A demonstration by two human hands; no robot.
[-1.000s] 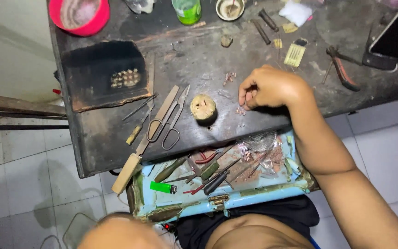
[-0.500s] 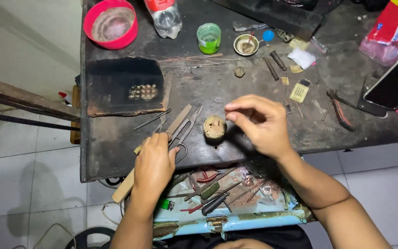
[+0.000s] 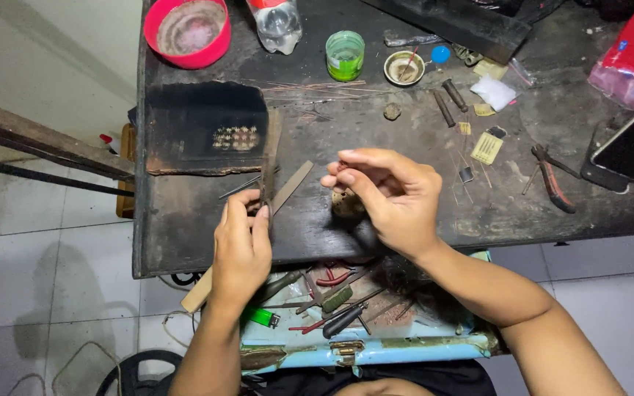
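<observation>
Left hand now gripping the scissors off the dark workbench, fingers closing round the handles. Right hand lifting higher than before, fingertips pinching something tiny, unidentifiable, above the small wooden stump, now half hidden.

Tool drawer under workbench; bowl far left, pliers right.

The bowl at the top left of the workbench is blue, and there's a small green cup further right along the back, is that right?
Not quite. The head view shows the bowl at the top left of the workbench is pink-red, not blue. The small green cup does stand further right along the back.
</observation>
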